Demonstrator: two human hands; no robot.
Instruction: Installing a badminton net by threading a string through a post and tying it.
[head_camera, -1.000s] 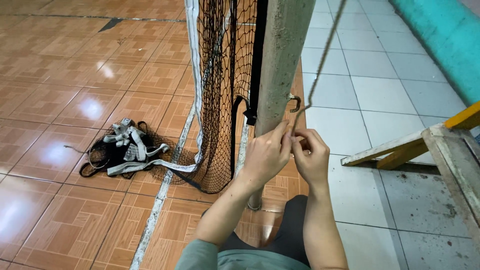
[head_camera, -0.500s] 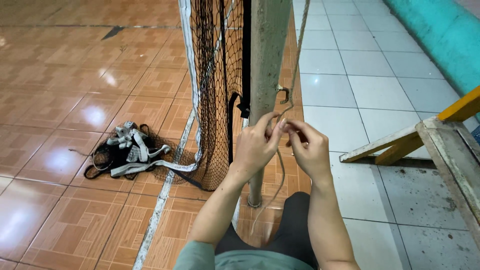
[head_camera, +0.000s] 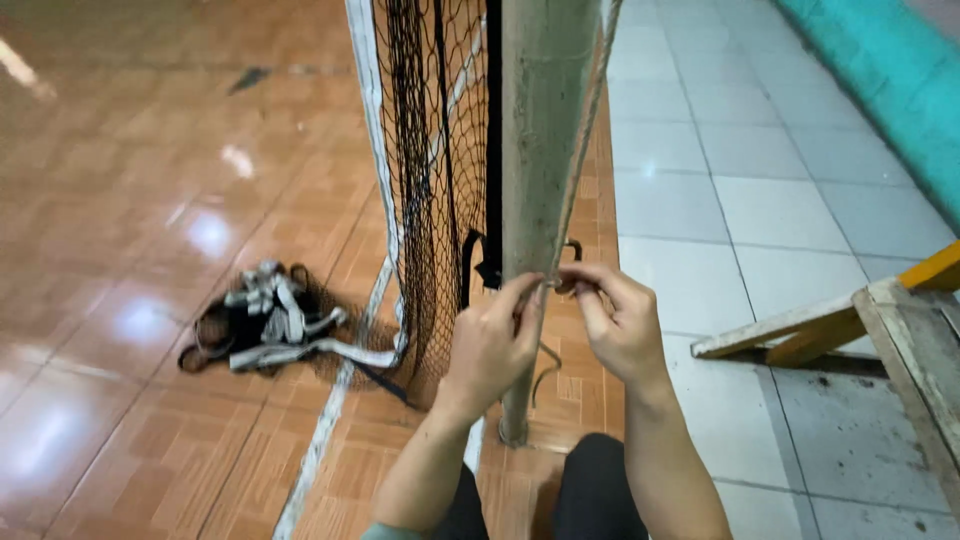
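A grey-green metal post (head_camera: 540, 130) stands upright in front of me, with a black net (head_camera: 430, 180) with white edging hanging on its left. A thin cord (head_camera: 585, 130) runs down the post's right side to a small dark hook (head_camera: 574, 250). My left hand (head_camera: 495, 345) pinches the cord against the front of the post. My right hand (head_camera: 618, 320) grips the same cord just beside the hook, fingertips almost touching those of the left.
A bundled heap of black net and white straps (head_camera: 270, 320) lies on the orange tiled floor at the left. A worn wooden frame with a yellow bar (head_camera: 890, 320) stands at the right on grey tiles. A teal wall (head_camera: 890, 90) runs along the far right.
My hands have shifted slightly lower and closer to the post while working the cord. The view has moved nearer the post.
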